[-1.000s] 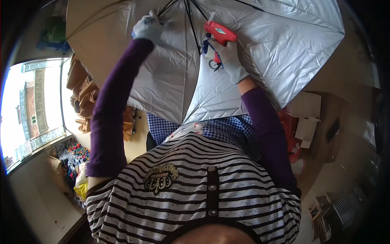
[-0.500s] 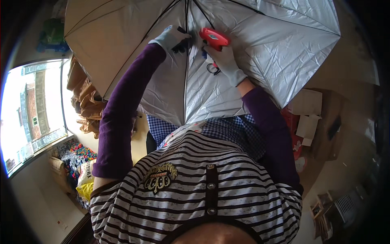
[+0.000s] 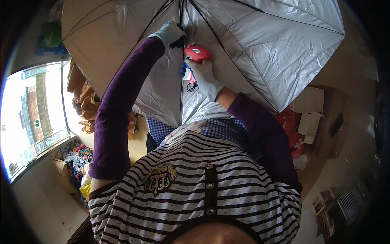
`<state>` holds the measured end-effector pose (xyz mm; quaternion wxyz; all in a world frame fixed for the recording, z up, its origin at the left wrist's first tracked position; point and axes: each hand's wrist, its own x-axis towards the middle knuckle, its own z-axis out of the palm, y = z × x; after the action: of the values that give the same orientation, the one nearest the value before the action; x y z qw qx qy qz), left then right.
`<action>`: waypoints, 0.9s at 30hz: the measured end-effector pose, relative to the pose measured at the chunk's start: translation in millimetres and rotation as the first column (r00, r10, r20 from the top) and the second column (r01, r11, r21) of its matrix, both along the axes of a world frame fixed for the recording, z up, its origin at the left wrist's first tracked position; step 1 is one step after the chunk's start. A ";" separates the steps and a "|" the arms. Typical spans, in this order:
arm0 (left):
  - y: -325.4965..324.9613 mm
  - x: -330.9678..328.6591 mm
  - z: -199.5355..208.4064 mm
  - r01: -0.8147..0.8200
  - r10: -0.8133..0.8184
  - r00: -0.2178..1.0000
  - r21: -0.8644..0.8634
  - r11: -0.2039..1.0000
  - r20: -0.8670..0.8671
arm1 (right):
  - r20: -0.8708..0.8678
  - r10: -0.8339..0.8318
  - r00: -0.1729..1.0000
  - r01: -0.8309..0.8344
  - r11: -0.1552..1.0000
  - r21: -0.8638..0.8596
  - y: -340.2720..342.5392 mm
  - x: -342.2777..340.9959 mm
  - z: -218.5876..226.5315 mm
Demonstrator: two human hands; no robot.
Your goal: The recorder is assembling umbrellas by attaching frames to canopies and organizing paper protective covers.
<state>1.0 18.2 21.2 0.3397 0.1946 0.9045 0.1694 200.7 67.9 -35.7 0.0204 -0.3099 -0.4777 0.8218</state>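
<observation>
An opened umbrella (image 3: 280, 57) with a silvery underside spreads before me, its dark ribs running together at the top of the view. My left hand (image 3: 168, 34), in a pale work glove with dark fingertips, is closed at a rib near the middle. Its fingertips are partly hidden there. In my right hand (image 3: 205, 77), gloved the same way, is a red handheld tool (image 3: 198, 53) with a pale label and a dark loop of cord at its lower end. The tool's tip points toward the rib, close below my left hand. I cannot tell whether it touches.
Crumpled brown paper (image 3: 83, 97) hangs by the bright window (image 3: 36, 118) at left. Below it lies a heap of colourful small items (image 3: 81, 156) beside a yellow and white bag (image 3: 86, 183). Opened cardboard (image 3: 308, 101) is at right, with a wooden stool (image 3: 323, 201) lower down.
My right hand has moved left and down with the red tool, closer to the rib. My left hand has shifted slightly up and left. The umbrella has shifted a little to the left.
</observation>
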 end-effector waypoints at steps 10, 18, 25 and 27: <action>4.2 1.8 3.0 -0.018 0.018 1.000 -0.047 0.999 -0.014 | -0.117 0.115 0.987 -0.111 0.993 0.033 11.0 9.3 -2.1; 6.4 6.0 15.4 0.049 -0.052 0.997 0.055 0.997 0.064 | -0.167 0.230 0.959 -0.271 0.916 -0.296 40.3 -4.0 -39.9; -2.2 3.6 17.1 0.454 -0.452 0.885 -0.004 0.891 -0.117 | -0.212 0.325 0.922 -0.387 0.755 -0.529 50.4 -3.4 -25.1; -4.6 -7.1 17.4 0.616 -0.615 0.758 -0.069 0.784 -0.218 | -0.220 0.341 0.914 -0.403 0.702 -0.587 52.4 -10.9 -17.3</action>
<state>-6.1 13.6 38.6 0.2694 0.5000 0.8226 0.0279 189.8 120.3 -52.9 -0.2265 -0.1571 -0.2312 0.9330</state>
